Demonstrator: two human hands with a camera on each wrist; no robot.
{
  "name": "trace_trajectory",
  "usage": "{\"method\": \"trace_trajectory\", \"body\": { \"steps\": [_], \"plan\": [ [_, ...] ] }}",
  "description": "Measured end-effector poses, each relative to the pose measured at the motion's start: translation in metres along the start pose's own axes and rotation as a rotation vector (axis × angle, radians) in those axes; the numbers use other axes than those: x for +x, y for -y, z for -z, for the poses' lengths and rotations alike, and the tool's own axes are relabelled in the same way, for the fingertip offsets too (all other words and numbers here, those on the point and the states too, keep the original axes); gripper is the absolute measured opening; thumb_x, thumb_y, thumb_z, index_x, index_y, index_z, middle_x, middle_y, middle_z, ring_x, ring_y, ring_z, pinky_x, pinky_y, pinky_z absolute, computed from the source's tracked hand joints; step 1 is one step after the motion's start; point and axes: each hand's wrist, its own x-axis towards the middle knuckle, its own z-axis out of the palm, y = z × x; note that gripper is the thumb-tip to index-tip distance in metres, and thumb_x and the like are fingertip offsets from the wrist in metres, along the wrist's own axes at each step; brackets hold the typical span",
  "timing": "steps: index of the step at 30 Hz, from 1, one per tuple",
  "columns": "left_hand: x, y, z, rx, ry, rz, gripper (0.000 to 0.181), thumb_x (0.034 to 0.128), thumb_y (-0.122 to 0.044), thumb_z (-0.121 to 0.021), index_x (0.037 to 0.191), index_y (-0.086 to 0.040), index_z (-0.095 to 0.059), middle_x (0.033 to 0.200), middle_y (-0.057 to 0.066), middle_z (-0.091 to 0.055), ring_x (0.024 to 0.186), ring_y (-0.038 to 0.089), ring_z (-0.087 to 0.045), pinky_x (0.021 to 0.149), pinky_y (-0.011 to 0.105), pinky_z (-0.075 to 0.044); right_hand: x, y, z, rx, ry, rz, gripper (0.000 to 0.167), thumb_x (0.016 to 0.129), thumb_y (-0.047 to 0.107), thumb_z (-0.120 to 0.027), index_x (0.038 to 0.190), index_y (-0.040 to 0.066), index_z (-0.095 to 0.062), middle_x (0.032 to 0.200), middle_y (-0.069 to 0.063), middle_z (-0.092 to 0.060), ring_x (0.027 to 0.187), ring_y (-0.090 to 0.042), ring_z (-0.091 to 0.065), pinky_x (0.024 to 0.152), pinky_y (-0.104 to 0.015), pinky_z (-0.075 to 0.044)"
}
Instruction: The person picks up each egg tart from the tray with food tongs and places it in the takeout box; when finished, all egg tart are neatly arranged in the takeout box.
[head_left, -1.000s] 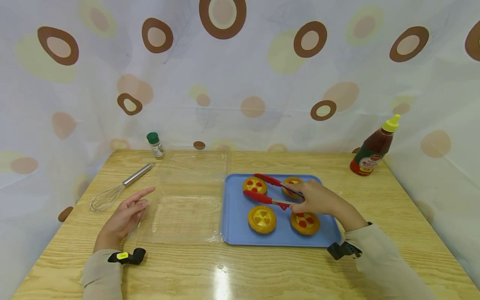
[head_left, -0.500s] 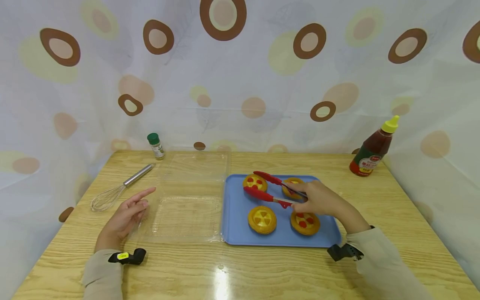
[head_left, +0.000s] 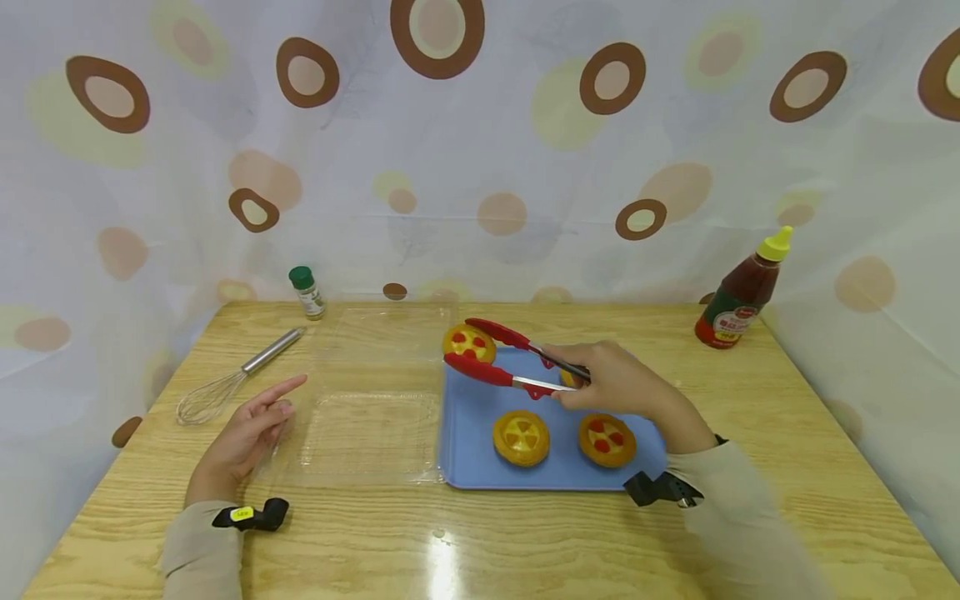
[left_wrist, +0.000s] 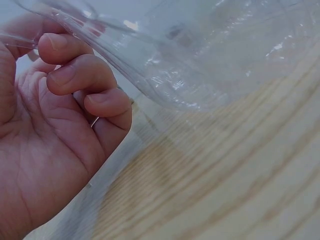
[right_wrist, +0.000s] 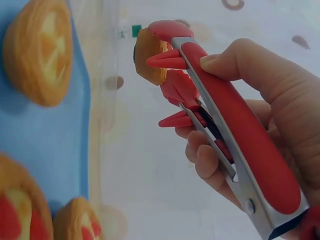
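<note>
Lying leftmost on the wooden table (head_left: 337, 542) is one whisk (head_left: 240, 379), with the left hand (head_left: 243, 442) near it. That hand is at the edge of one clear container (head_left: 371, 429) standing open; the left wrist view shows three bent fingers (left_wrist: 82, 74) under the plastic, which the head view hides, but I cannot tell whether the hand pinches it. One green-capped jar (head_left: 306, 292) stands behind.

Next, the head view has one red-topped tart (head_left: 459, 337) by the upper left corner of one blue tray (head_left: 472, 475), ahead and left of the right hand (head_left: 618, 383). This hand grips one pair of red tongs (head_left: 491, 372), whose tips hold the tart. The right wrist view shows the tart edge-on, clear of the tray, and the thumb (right_wrist: 217, 65) along the handle.

Four tarts show altogether: the held one and three on the tray, namely a yellow-wedged tart (head_left: 521, 439), a second red-topped tart (head_left: 606, 441) and a partly hidden tart (head_left: 569, 378) behind the right hand. One sauce bottle (head_left: 738, 304) stands farthest right.
</note>
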Motion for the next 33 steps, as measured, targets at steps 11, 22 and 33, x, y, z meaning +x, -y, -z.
{"method": "trace_trajectory", "body": {
  "steps": [11,22,33],
  "plan": [
    [-0.003,0.0,0.002,-0.023,-0.001,0.006,0.053,0.0974,0.011,-0.03,0.137,-0.017,-0.052,0.068,-0.005,-0.039,0.058,0.018,-0.024,0.055,0.029,-0.024,0.033,0.032,-0.019,0.054,0.078,0.067,0.062,0.079,0.018,-0.069,0.137,0.005,-0.05,0.06,0.007,-0.041,0.053,-0.006,-0.037,0.049,-0.021,-0.03],
    [-0.004,-0.001,0.004,-0.021,-0.005,0.019,0.053,0.0976,0.01,-0.03,0.136,-0.019,-0.053,0.067,-0.005,-0.037,0.058,0.017,-0.025,0.055,0.027,-0.025,0.069,0.054,-0.045,0.052,0.162,0.172,0.059,0.083,0.019,-0.066,0.138,0.005,-0.049,0.059,0.005,-0.039,0.047,-0.004,-0.031,0.047,-0.019,-0.026],
    [0.0,0.001,0.001,0.008,-0.037,0.028,0.05,0.0977,0.009,-0.034,0.134,-0.02,-0.055,0.066,-0.003,-0.037,0.057,0.018,-0.026,0.052,0.023,-0.029,0.095,0.068,-0.07,0.006,0.207,0.225,0.06,0.081,0.018,-0.066,0.136,0.003,-0.05,0.053,0.008,-0.025,0.045,-0.005,-0.022,0.048,-0.019,-0.022]
  ]
}}
